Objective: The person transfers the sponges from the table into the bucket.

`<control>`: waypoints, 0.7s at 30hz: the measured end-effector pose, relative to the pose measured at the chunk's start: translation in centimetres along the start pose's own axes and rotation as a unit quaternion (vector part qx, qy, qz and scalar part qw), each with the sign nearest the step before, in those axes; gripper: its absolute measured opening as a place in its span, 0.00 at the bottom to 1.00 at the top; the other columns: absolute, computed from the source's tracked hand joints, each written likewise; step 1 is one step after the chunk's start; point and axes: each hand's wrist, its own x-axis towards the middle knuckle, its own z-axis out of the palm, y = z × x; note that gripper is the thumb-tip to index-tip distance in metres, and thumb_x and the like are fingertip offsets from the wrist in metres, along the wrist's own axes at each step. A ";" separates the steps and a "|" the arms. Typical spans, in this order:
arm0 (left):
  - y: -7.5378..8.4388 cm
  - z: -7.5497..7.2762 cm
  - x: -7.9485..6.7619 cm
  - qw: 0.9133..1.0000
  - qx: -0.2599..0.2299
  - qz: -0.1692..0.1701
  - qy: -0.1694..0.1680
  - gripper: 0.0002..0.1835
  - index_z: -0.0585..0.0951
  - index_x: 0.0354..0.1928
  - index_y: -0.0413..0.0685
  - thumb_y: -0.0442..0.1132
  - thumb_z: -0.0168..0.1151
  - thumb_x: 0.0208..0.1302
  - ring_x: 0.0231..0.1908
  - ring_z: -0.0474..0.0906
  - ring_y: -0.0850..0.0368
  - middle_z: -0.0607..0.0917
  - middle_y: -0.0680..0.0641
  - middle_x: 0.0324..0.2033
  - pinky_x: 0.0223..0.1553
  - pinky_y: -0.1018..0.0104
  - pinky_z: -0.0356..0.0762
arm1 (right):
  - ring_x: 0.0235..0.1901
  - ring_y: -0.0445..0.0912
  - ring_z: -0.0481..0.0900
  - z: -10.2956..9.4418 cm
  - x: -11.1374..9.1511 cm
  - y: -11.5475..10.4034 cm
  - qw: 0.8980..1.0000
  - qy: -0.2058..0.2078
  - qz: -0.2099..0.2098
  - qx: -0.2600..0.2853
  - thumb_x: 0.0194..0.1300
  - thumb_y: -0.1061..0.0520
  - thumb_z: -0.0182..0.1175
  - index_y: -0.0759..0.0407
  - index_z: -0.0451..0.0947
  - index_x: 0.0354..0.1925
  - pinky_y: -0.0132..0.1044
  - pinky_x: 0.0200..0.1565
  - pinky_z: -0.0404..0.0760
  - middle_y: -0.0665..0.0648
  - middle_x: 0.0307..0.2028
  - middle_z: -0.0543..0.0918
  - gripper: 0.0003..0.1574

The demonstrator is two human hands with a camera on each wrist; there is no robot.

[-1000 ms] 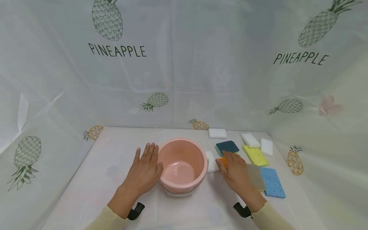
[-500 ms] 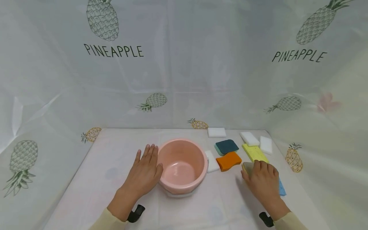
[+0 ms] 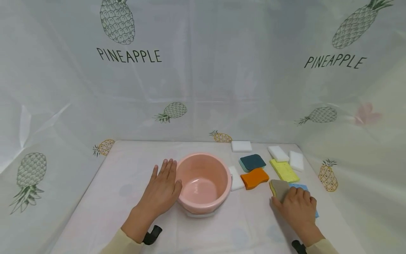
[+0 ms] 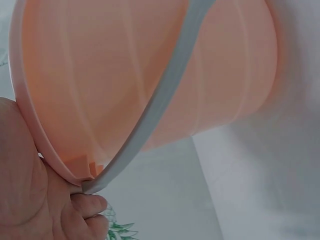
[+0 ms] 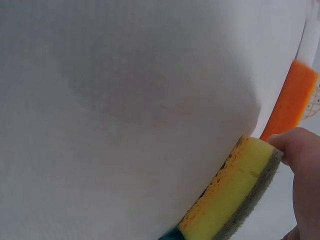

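A pink bucket (image 3: 194, 170) stands upright in the middle of the table. My left hand (image 3: 160, 194) lies along its left side with straight fingers, palm against the rim. In the left wrist view, the bucket's grey handle (image 4: 152, 112) hangs across its outer wall (image 4: 110, 65). My right hand (image 3: 296, 210) grips a grey-and-yellow scrub sponge (image 3: 280, 189), which is partly hidden under the fingers. The right wrist view has the thumb on the end of that sponge (image 5: 232, 185). Beneath the right hand, a blue sponge (image 3: 299, 186) is mostly covered.
Right of the bucket lie an orange sponge (image 3: 254, 178), a dark teal sponge (image 3: 252, 162) and a yellow sponge (image 3: 284, 171). Several white sponges lie around them, one at the back (image 3: 241, 146) and one beside the bucket (image 3: 236, 179). A pineapple-print sheet (image 3: 206, 88) encloses the table.
My right hand has moved right, from over the orange sponge onto the grey-and-yellow one. The orange sponge is now uncovered, while the blue one is mostly hidden. My left hand stays at the bucket.
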 end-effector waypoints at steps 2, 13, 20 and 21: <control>0.0 0.0 0.0 1.000 0.000 0.000 0.001 0.35 0.57 0.74 0.37 0.51 0.44 0.74 0.76 0.48 0.43 0.58 0.38 0.74 0.75 0.41 0.44 | 0.30 0.63 0.67 0.1 0.0 0.2 1.000 -0.018 0.013 -0.004 0.48 0.25 0.65 0.73 0.65 0.29 0.54 0.27 0.64 0.69 0.25 0.68 0.50; -0.1 0.0 -0.1 1.000 -0.005 0.001 0.001 0.34 0.56 0.74 0.37 0.50 0.43 0.74 0.76 0.47 0.44 0.58 0.39 0.74 0.75 0.42 0.45 | 0.27 0.61 0.66 0.2 -0.2 0.4 0.998 -0.052 0.025 -0.005 0.54 0.23 0.58 0.72 0.64 0.24 0.52 0.25 0.62 0.67 0.22 0.66 0.50; 0.1 -0.2 -0.2 1.000 -0.010 -0.001 -0.006 0.34 0.55 0.75 0.38 0.50 0.42 0.75 0.76 0.47 0.44 0.57 0.40 0.75 0.75 0.42 0.44 | 0.22 0.60 0.66 -0.1 0.0 0.2 1.000 0.022 0.001 -0.005 0.49 0.27 0.64 0.72 0.65 0.23 0.49 0.22 0.61 0.66 0.19 0.65 0.47; 0.1 -0.2 -0.2 1.000 -0.010 -0.001 -0.007 0.34 0.55 0.75 0.38 0.50 0.42 0.75 0.76 0.47 0.44 0.57 0.40 0.75 0.75 0.42 0.44 | 0.21 0.59 0.65 -0.2 0.1 0.2 0.998 0.055 -0.014 -0.005 0.47 0.29 0.64 0.72 0.65 0.22 0.48 0.20 0.59 0.65 0.18 0.65 0.46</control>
